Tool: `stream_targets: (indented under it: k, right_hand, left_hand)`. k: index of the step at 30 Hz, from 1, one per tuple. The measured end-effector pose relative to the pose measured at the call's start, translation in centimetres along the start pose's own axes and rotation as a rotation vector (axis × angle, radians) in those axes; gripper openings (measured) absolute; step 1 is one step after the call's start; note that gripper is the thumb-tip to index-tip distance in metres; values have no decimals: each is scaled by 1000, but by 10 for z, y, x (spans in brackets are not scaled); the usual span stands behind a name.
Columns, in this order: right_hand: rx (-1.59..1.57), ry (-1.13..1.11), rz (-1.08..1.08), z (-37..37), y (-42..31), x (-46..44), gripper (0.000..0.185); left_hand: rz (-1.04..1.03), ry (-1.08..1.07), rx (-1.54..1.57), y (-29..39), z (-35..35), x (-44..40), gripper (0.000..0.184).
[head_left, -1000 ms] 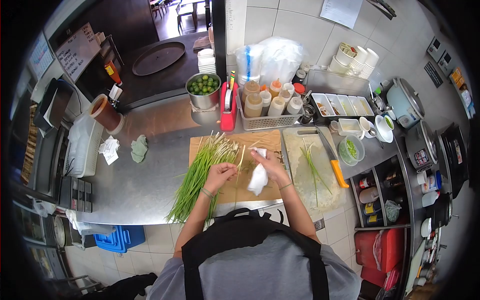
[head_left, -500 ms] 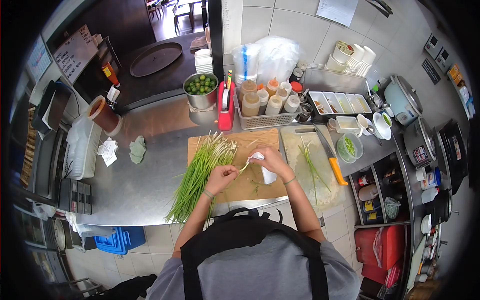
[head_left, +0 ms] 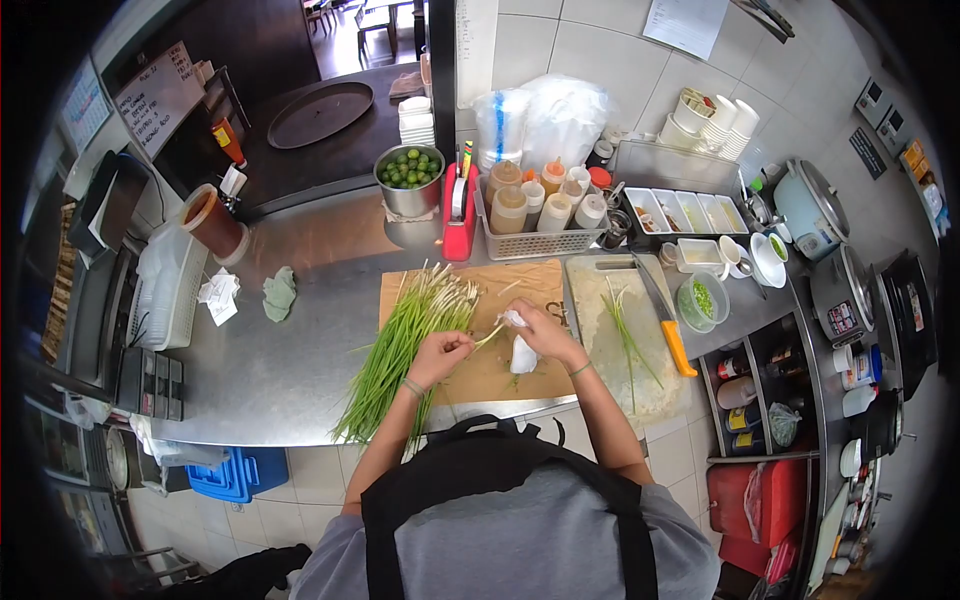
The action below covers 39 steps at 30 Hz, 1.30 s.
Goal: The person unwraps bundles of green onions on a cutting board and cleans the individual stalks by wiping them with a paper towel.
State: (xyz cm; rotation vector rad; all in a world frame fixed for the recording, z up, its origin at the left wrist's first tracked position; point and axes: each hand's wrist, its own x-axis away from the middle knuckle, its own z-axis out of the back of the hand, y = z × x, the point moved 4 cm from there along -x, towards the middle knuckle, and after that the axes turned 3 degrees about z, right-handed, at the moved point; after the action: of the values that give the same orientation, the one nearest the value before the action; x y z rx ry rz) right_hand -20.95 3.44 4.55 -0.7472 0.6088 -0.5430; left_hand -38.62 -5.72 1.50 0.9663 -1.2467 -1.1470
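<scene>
My left hand pinches a single green onion stalk over a sheet of brown paper. Around the stalk's pale end, my right hand is closed on a white tissue, part of which hangs loose below the fingers. A large bunch of green onions lies left of my hands, white ends away from me and green tips past the counter's front edge. To the right, a few green onion stalks rest on a white cutting board.
An orange-handled knife lies along the board's right side, near a tub of chopped greens. Behind the paper stand a basket of squeeze bottles, a red tape dispenser and a pot of green citrus. A crumpled cloth lies left.
The loose part of the tissue has swung left and downward as my right hand shifted slightly. My left hand keeps its pinch on the stalk. The whole view has moved a little.
</scene>
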Motion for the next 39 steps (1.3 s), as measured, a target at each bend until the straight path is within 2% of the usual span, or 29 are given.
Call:
stream_targets:
  k: [3, 6, 9, 12, 15, 18, 21, 24, 27, 30, 33, 34, 37, 38, 39]
  right_hand:
    - [-56, -22, -178, 12, -16, -3, 17]
    - [-107, -93, -50, 11, -22, -6, 17]
    - [21, -163, 0, 10, -16, -8, 16]
    - [-33, -182, -3, 10, -14, -9, 17]
    - [-97, -196, -93, 11, -15, -7, 16]
    - [-145, -113, -66, 13, -3, -6, 14]
    - [34, -51, -105, 20, 16, -3, 18]
    - [283, 97, -273, 31, 14, 2, 16]
    - [264, 65, -538, 27, 18, 7, 18]
    - [169, -25, -317, 8, 22, 6, 27]
    - [9, -61, -333, 1, 6, 3, 39]
    - [-5, -126, -351, -2, 4, 0, 51]
    - [-110, -123, -404, -9, -13, -5, 55]
    - [-55, -27, -317, -13, -14, -5, 65]
    - [-75, 42, -268, -17, -15, -4, 66]
  left_hand:
    - [13, -17, -3, 1, -1, 1, 12]
    - [8, -20, -19, 4, -3, 1, 13]
    - [19, -14, -24, 4, -3, 0, 12]
    - [9, -3, -2, 4, -2, 0, 12]
    - [2, 7, 8, 1, -1, 0, 12]
    - [7, -17, 3, -3, 0, 0, 12]
    - [7, -40, 11, -7, 2, 1, 13]
    - [-10, -39, 85, 6, 4, 7, 13]
    - [14, -47, 261, 17, 3, 7, 14]
    - [73, -70, 477, 23, -6, -1, 14]
    - [120, -88, 616, 33, -17, -8, 15]
    - [127, -102, 629, 34, -21, -11, 15]
    - [126, -140, 615, 33, -30, -19, 17]
    - [120, -153, 599, 32, -33, -22, 18]
    - [122, -139, 588, 30, -35, -25, 18]
